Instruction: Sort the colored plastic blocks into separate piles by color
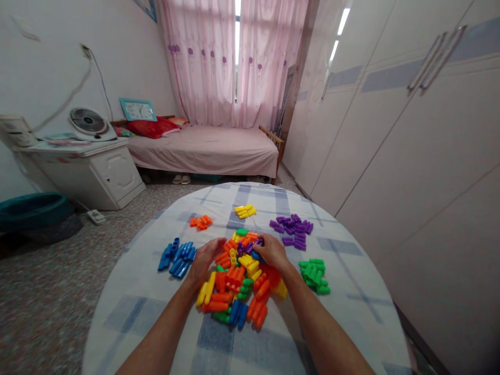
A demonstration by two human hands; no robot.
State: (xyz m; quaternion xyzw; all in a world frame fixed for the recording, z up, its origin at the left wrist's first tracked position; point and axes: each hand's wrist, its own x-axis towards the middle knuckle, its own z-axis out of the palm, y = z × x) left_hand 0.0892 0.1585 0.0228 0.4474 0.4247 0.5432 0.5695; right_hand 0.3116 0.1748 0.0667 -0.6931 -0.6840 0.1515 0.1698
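Observation:
A mixed heap of bullet-shaped plastic building blocks point(234, 276) in orange, yellow, green, blue and purple lies mid-table. Along its left edge rests my left hand point(206, 259), open, fingers stretched toward the orange blocks, holding nothing visible. At the heap's upper right my right hand point(272, 251) has thumb and fingertips bent around a purple block point(259, 241), partly hidden by the fingers. A blue block point(255, 256) lies just below that thumb. Sorted by colour around the heap are blue blocks point(177, 258), orange blocks point(201, 222), yellow blocks point(245, 211), purple blocks point(295, 228) and green blocks point(313, 275).
The round table point(156, 317) wears a white and blue checked cloth. Beyond it stands a bed point(211, 148) before pink curtains. A white wardrobe point(390, 130) lines the right side. On the left are a cabinet point(113, 174) with a fan point(89, 122) and a teal basin point(35, 208).

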